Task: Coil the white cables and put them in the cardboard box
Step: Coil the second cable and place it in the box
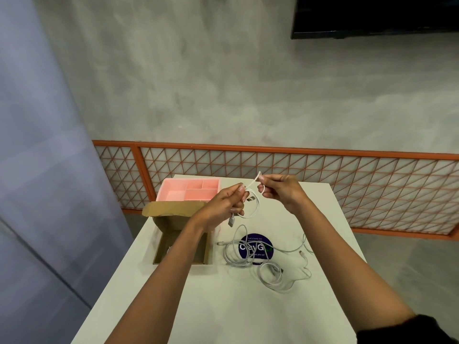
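Both hands are raised over the white table (223,306), holding one white cable (254,209) between them. My left hand (227,203) grips a small coil of it, and a plug end hangs below the fist. My right hand (280,191) pinches a short stretch of the same cable that runs taut to the left hand. Several more white cables (263,259) lie loose and tangled on the table under my right forearm. The open cardboard box (171,219) stands at the table's left side, partly hidden by my left forearm.
A pink divided tray (191,189) sits behind the box at the table's far left. A round dark blue sticker (255,247) lies under the loose cables. An orange lattice railing (323,170) runs behind the table.
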The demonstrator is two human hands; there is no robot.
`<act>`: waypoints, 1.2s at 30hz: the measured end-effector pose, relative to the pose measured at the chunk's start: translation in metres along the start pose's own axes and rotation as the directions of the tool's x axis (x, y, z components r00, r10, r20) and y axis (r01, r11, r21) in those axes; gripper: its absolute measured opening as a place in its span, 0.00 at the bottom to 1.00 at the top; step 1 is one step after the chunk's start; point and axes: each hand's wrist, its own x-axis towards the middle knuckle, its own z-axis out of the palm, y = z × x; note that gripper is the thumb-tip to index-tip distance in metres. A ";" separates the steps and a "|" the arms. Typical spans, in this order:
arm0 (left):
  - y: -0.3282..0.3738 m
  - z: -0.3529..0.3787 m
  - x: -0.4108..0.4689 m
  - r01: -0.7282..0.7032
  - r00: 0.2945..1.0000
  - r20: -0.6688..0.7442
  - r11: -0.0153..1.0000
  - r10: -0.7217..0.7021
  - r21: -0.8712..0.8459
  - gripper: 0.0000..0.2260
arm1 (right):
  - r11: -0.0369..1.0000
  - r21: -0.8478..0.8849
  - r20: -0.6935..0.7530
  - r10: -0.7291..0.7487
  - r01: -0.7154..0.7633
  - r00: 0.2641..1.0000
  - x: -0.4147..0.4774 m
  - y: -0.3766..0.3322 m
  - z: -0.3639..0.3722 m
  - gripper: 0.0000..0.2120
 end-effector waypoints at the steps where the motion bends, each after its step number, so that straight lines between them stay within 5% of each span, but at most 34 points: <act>1: 0.001 -0.001 0.000 0.005 1.000 0.010 1.000 -0.005 -0.027 0.13 | 1.000 0.003 0.017 0.016 -0.016 1.000 -0.001 0.000 0.001 0.05; 8: -0.002 -0.001 0.008 0.020 0.991 -0.134 0.999 -0.016 0.030 0.12 | 0.982 -0.077 0.147 0.184 -0.174 0.972 -0.010 -0.006 0.013 0.07; 12: -0.008 0.001 0.010 0.002 0.979 -0.203 0.988 0.029 0.153 0.13 | 0.931 -0.335 0.160 0.210 -0.148 0.964 -0.015 -0.009 0.017 0.11; 16: -0.007 0.004 0.010 -0.003 0.965 -0.258 0.988 0.044 0.156 0.12 | 0.924 -0.359 0.255 0.232 -0.130 0.939 -0.017 -0.005 0.017 0.17; 19: -0.007 0.006 0.011 -0.002 0.959 -0.278 0.987 0.048 0.162 0.13 | 0.911 -0.413 0.320 0.140 0.005 0.937 -0.019 -0.003 0.017 0.07; 23: -0.009 0.006 0.014 0.026 0.927 -0.370 0.973 0.063 0.231 0.14 | 0.754 -0.646 0.105 -0.066 0.119 0.992 -0.018 -0.007 0.022 0.07; 27: -0.017 -0.003 0.016 0.066 0.897 -0.438 0.959 0.063 0.274 0.15 | 0.587 -0.775 0.062 -0.297 0.234 0.953 -0.021 -0.011 0.025 0.04; 31: -0.021 0.000 0.013 0.082 0.909 -0.413 0.946 0.058 0.313 0.15 | 0.723 -0.619 0.167 -0.261 0.307 0.951 -0.020 -0.014 0.028 0.03; 36: -0.026 0.008 0.017 0.108 0.920 -0.391 0.933 0.036 0.342 0.11 | 0.957 -0.215 0.118 -0.175 0.197 0.978 -0.020 -0.017 0.034 0.04</act>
